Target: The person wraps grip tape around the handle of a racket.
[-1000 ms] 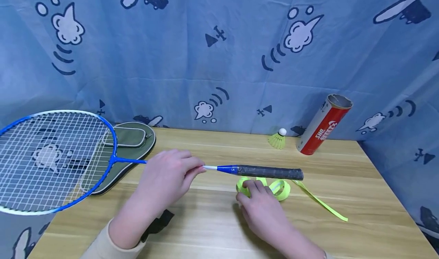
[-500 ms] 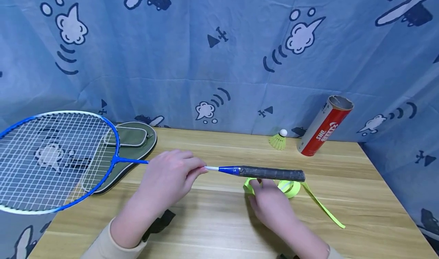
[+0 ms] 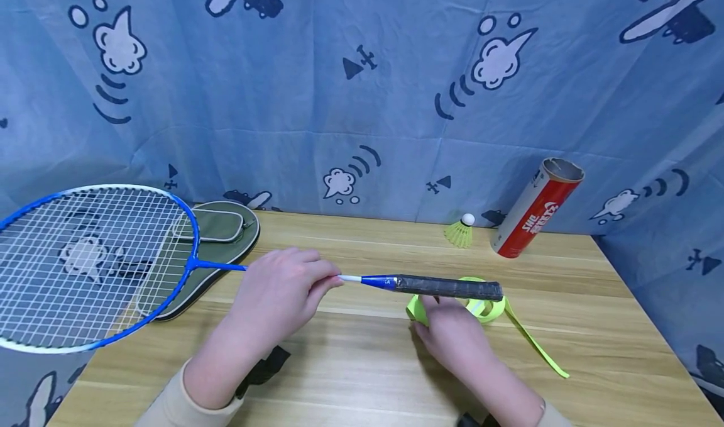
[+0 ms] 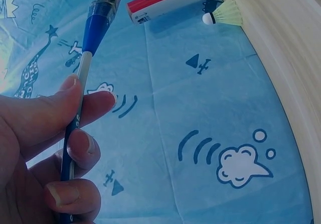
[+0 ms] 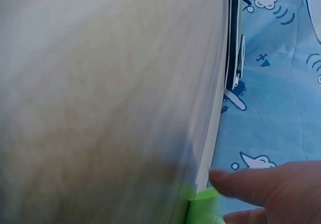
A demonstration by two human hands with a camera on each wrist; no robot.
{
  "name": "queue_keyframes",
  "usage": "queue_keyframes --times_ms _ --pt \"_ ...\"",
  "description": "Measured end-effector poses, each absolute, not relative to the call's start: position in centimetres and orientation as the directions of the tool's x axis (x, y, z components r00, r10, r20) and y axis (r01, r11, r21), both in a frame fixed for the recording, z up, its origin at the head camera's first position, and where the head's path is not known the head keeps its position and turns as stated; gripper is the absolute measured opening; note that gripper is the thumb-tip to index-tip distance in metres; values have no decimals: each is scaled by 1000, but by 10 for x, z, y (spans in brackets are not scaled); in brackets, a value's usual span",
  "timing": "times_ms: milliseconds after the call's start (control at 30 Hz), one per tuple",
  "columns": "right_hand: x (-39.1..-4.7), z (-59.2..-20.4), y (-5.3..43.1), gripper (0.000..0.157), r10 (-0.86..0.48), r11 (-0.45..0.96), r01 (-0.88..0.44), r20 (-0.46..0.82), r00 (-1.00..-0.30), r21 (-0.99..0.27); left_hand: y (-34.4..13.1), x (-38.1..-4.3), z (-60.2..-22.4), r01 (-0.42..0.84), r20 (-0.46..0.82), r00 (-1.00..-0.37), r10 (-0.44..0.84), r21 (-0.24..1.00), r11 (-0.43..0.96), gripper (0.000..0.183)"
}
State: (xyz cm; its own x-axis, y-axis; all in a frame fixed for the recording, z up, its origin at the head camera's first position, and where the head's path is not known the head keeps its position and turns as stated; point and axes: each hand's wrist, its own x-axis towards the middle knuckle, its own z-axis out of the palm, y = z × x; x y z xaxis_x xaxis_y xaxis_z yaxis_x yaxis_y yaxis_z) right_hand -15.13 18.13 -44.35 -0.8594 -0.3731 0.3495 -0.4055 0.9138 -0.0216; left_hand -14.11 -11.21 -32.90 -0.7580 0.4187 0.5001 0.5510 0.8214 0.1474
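Note:
A blue and white badminton racket (image 3: 447,287) lies level across the head view, strings to the left and black-wrapped handle to the right. My left hand (image 3: 283,288) grips its thin shaft; the left wrist view shows fingers curled round the shaft (image 4: 86,66) below the blue cone. Under the handle, my right hand (image 3: 455,336) pinches a loosely coiled yellow-green grip tape (image 3: 417,310), its fingertips partly hidden. One loose end of the tape trails right over the table. In the right wrist view, the thumb (image 5: 241,184) is right at the green tape (image 5: 204,209).
A dark green racket cover (image 3: 226,251) lies at the back left, partly behind the strings. At the back right stand a yellow shuttlecock (image 3: 459,233) and a red and white shuttlecock tube (image 3: 534,210). A blue patterned curtain (image 3: 271,100) hangs behind the wooden table (image 3: 351,377).
My right hand has moved a little right, and the tape coils have shifted right with it under the handle. My left hand and the racket stay nearly in place.

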Motion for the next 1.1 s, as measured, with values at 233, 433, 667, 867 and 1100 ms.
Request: queue_keyframes --times_ms 233,433,667,867,1100 --pt "-155 -448 187 32 -374 916 -401 406 -834 20 -112 -141 -330 555 491 -761 424 155 817 6" --pt "-155 -447 192 27 -353 924 -380 490 -797 47 -111 -142 -330 555 488 -762 425 155 817 7" --pt "-155 -428 195 14 -271 927 -366 522 -809 -86 -113 -142 -330 549 497 -760 419 145 823 6" --pt "-147 -405 191 11 -206 883 -405 579 -789 -239 -115 -142 -329 544 525 -753 397 156 825 8" --pt "-145 -395 191 20 -242 807 -546 716 -654 -226 -116 -143 -328 550 560 -733 385 156 821 9"
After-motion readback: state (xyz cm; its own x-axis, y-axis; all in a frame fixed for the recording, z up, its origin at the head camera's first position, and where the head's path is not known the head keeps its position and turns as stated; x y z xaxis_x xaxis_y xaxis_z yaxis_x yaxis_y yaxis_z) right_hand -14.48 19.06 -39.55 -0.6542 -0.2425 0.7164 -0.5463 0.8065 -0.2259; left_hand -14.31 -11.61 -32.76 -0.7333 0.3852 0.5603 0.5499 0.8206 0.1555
